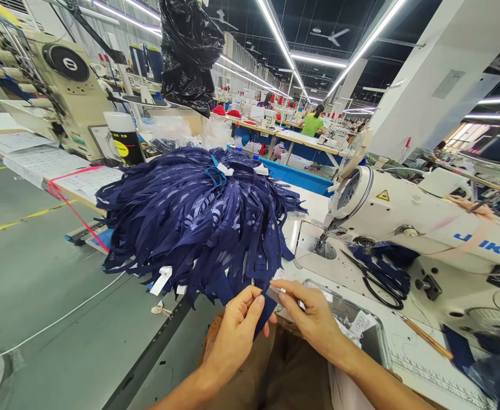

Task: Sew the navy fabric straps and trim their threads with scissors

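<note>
In front of my lap, my left hand (pixel 237 327) is closed on the end of a navy fabric strip (pixel 265 314), thumb on top. Close beside it, my right hand (pixel 312 319) pinches a small pale piece at the strip's edge; the fingers partly hide it, and I cannot tell its kind. A large heap of navy fabric strips (pixel 207 222) with lacy patterned parts lies just beyond my hands, with a few white tags (pixel 162 280) among them. Under my right forearm is a clear tray (pixel 384 344) holding white printed labels (pixel 362 323).
To the right stands a white sewing machine (pixel 408 199), with black scissors (pixel 380 287) and a wooden-handled tool (pixel 427 337) on its table. A cream machine (pixel 60 85) and a white-capped container (pixel 125 139) are at left. A black plastic bag (pixel 190 54) hangs above the heap.
</note>
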Motion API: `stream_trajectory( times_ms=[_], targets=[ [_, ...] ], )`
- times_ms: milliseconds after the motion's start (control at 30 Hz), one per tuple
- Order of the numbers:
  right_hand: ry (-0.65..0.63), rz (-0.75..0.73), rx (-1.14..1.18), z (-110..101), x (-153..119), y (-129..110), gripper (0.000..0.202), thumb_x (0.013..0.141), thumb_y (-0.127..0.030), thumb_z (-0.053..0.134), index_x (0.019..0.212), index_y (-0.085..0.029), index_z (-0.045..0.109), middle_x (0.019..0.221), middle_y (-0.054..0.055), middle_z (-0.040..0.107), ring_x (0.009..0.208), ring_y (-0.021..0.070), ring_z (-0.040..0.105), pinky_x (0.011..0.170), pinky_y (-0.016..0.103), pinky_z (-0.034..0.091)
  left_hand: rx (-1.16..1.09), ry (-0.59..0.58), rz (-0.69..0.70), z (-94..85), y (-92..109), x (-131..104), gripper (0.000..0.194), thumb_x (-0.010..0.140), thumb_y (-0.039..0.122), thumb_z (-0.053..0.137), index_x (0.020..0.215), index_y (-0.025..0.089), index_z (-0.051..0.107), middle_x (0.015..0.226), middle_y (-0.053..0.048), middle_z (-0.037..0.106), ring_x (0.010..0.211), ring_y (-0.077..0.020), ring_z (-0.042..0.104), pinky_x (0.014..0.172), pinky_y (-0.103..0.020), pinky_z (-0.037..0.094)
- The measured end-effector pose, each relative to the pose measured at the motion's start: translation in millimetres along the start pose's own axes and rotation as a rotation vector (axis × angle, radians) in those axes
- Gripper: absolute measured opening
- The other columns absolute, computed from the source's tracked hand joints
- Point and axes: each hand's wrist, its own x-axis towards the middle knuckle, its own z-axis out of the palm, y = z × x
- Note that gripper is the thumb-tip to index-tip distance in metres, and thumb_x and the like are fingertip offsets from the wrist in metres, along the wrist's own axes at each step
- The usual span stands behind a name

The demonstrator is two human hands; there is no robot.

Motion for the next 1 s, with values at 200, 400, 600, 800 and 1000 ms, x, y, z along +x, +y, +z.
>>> stream_trajectory(
  times_ms=[200,400,600,800,1000],
  targets=[
    [-0.026,-0.016,0.008,-1,2,1,0.025,0.082,-0.024,0.044,0.097,-0.02,0.065,0.07,0.003,0.065,0.059,0.0135,0.055,0.055,0.024,0.044,-0.003,-0.017,-0.012,-2.3,-2,1,0.021,0.082,0.035,0.045,0.073,0.016,0.049,0.06,0.002,0.057,0.048,-0.0083,0.047,0.054,-0.021,0.039],
    [-0.174,0.014,0.073,-10,11,-3,0.026,0.081,-0.021,0.045,0.092,-0.016,0.067,0.065,0.001,0.065,0.055,0.0114,0.054,0.054,0.023,0.044,-0.037,-0.013,-0.06,-4.5,-1,4,0.02,0.081,0.032,0.047,0.07,0.016,0.048,0.055,0.003,0.055,0.043,-0.0063,0.042,0.047,-0.019,0.036],
    [-0.284,0.076,0.101,-20,14,-9,0.025,0.083,-0.022,0.046,0.093,-0.016,0.067,0.07,0.002,0.067,0.062,0.0129,0.059,0.059,0.024,0.046,-0.054,-0.04,-0.104,-8.1,2,6,0.022,0.078,0.035,0.05,0.069,0.016,0.048,0.054,0.003,0.056,0.042,-0.0058,0.042,0.047,-0.018,0.034],
    [-0.423,-0.035,0.139,-30,22,-5,0.025,0.083,-0.018,0.047,0.1,-0.022,0.066,0.083,0.002,0.069,0.07,0.0125,0.06,0.064,0.022,0.046,-0.127,-0.087,-0.201,-10.0,6,7,0.026,0.074,0.039,0.053,0.066,0.015,0.049,0.048,0.004,0.052,0.037,-0.0037,0.036,0.041,-0.016,0.028],
    [-0.575,-0.137,0.091,-39,31,0,0.026,0.086,-0.022,0.044,0.102,-0.022,0.065,0.077,0.0,0.068,0.061,0.0103,0.055,0.058,0.02,0.043,-0.189,-0.14,-0.288,-12.3,5,11,0.027,0.069,0.039,0.058,0.061,0.015,0.047,0.045,0.004,0.05,0.033,-0.0018,0.03,0.036,-0.014,0.019]
  ],
)
